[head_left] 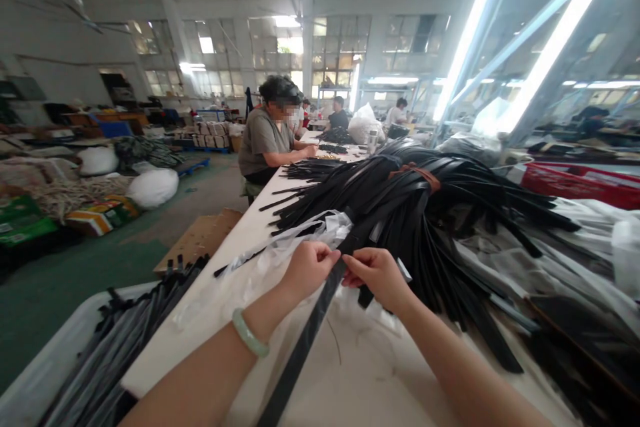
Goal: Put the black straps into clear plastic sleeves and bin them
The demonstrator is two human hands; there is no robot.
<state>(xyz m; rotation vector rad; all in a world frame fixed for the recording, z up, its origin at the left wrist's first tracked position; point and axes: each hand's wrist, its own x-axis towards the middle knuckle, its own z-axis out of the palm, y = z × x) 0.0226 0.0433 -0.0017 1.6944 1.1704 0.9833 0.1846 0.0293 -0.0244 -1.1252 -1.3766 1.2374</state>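
Note:
My left hand point(309, 268) and my right hand point(376, 275) meet over the white table point(210, 320), both pinched on one black strap point(300, 353) that runs down toward me. My left fingers also touch a clear plastic wrapper point(295, 240) that trails left from the strap's end. A pale green bangle point(249, 333) sits on my left wrist. Just behind my hands rises a big heap of black straps point(425, 213).
A white bin point(45, 367) at lower left holds several wrapped black straps. A co-worker point(267, 137) sits further along the table's left side, with others far behind. A red crate point(575, 183) stands at right. Sacks and boxes litter the green floor at left.

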